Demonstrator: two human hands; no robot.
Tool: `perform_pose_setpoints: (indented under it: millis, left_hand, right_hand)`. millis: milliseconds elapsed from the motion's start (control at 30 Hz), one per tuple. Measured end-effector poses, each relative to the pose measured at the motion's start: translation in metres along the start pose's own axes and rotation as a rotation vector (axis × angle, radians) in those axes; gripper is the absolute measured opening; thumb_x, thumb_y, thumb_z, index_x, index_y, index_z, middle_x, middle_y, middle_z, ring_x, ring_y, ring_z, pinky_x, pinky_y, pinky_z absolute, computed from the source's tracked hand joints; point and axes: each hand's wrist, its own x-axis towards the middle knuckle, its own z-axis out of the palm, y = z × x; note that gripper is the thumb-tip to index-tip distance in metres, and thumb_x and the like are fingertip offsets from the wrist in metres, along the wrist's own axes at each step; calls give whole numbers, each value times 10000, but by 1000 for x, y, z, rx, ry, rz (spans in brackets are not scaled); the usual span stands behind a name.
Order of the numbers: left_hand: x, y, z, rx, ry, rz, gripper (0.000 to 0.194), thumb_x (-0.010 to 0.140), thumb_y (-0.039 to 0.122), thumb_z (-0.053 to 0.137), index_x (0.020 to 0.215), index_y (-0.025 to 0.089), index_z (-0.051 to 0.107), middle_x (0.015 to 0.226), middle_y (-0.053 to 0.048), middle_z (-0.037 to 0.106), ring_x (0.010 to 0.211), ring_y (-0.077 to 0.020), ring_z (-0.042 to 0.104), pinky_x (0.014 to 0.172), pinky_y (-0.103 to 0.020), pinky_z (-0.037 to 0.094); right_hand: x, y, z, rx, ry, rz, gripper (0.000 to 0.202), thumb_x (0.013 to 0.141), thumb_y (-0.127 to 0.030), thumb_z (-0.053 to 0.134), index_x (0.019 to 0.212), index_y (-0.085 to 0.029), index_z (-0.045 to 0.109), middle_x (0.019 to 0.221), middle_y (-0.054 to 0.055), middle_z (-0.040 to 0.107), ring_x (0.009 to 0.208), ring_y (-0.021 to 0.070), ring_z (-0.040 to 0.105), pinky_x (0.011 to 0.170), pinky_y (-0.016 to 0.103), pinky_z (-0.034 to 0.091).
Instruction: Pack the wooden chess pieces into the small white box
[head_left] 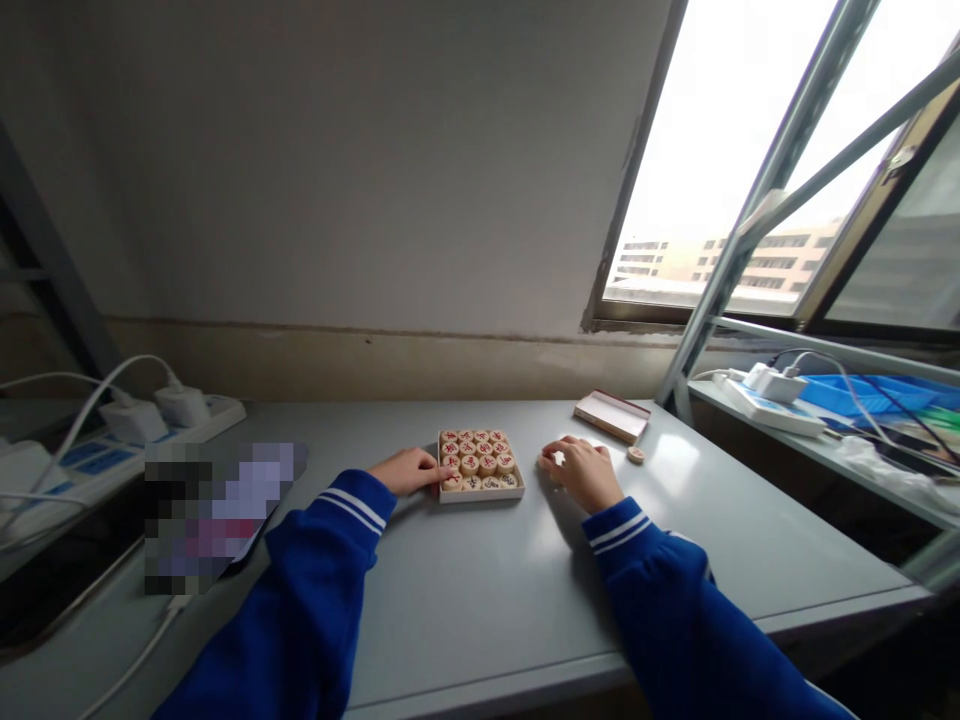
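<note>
A shallow box [487,495] holds rows of round wooden pieces [487,465] with red characters, and some dark ones in the front row. My left hand [409,470] is at the box's left side, its fingertips touching the box edge and the front-left piece. To the right of the box, my right hand [583,470] is closed just above the table, with a pale wooden piece [545,460] at its fingertips. One more round piece [636,455] lies on the table beyond that hand, near the open box lid [613,416].
On the grey table [465,600], a blurred-out device [232,510] lies at the left. Power strips with white plugs and cables [184,405] stand at far left and on the right shelf [772,400], beside a blue tray [862,393]. A metal post [705,320] rises behind the right corner.
</note>
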Motion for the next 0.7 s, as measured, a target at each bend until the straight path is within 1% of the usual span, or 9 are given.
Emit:
perform_pose_setpoints:
  millis: [100,200,267,333,400,433,500,600,700]
  left_hand:
    - [1,-1,1,-5,17,5,603,624,692,434,586,119,618,529,2,499,534,-119,389,533,-251,251]
    - [1,-2,2,12,29,-6,606,631,696,416,575,124,608,519,5,482,524,-117,383,528,-253,251]
    - [1,-2,2,33,20,-14,606,630,704,402,565,134,595,509,10,461,511,-115,374,522,-254,250]
    - [2,-2,2,34,12,-9,595,641,700,386,551,145,582,492,16,440,500,-115,370,524,-254,257]
    - [3,-3,2,11,15,-6,579,662,681,370,533,152,565,482,16,435,498,-116,379,537,-253,271]
    - [4,-4,2,-1,21,-5,570,671,669,364,518,152,553,480,14,439,501,-117,387,547,-253,280]
    - [6,-6,3,-20,32,-1,546,679,640,367,489,153,525,477,9,444,506,-119,398,565,-256,294]
    - [9,-9,3,-73,19,11,486,691,571,368,467,158,493,479,3,449,514,-121,403,585,-258,313]
    - [10,-10,2,-96,-20,32,393,691,464,366,456,167,471,488,-1,450,525,-122,401,600,-255,322]
  right_hand:
    - [-1,-2,0,26,-10,-19,200,766,-388,526,802,-238,653,903,56,617,883,227,527,701,356,316]
    - [0,-1,1,43,-30,-19,174,748,-372,553,809,-245,655,882,48,609,869,218,530,690,338,317]
    - [1,-1,1,72,5,-23,179,758,-374,540,819,-249,652,858,39,605,841,204,534,690,332,317]
    - [1,-4,0,145,75,-53,222,776,-411,506,868,-261,641,849,27,599,810,183,535,688,320,321]
    - [1,-12,-2,235,125,-126,281,791,-457,464,938,-273,619,833,19,588,787,161,530,682,302,327]
    - [-1,-19,-3,266,128,-172,303,795,-473,449,961,-275,609,818,15,582,782,153,527,679,294,327]
    - [-4,-34,-3,285,108,-264,317,801,-485,433,973,-276,598,811,10,578,788,145,521,688,289,322]
    - [-9,-54,-1,269,60,-389,287,811,-470,430,968,-285,584,887,6,589,823,142,516,707,295,306]
    - [-13,-64,4,262,38,-467,265,817,-445,438,978,-280,569,959,14,591,892,154,505,710,299,292]
